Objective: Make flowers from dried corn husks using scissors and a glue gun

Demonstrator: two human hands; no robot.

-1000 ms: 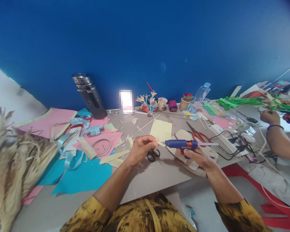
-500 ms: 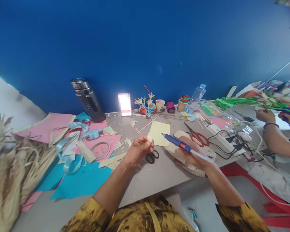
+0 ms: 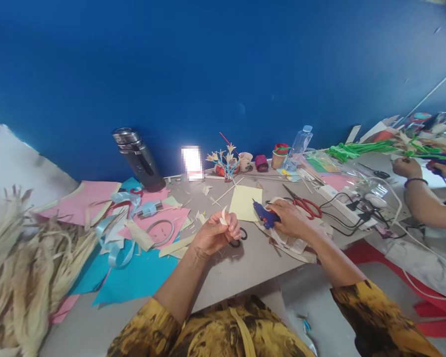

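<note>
Grey table is carrying everything; largest items noted first. Pink and blue paper sheets are lying toward the left edge, and a pale yellow paper rectangle is sitting mid-table, toward the far edge.

Right hand is resting low over a heap of beige scraps, fingers wrapped around the blue plastic glue gun. Gun's long axis is running from the hand toward the far-left, nozzle tip pointing at the yellow rectangle's near edge.

Left hand is hovering just above the table, near the front edge, fingers pinching a small cream petal-shaped paper piece held upright. The petal lies left of the nozzle, apart from it; black-handled scissors are lying between the two hands.

Another person's hands are working at the far right corner.
</note>
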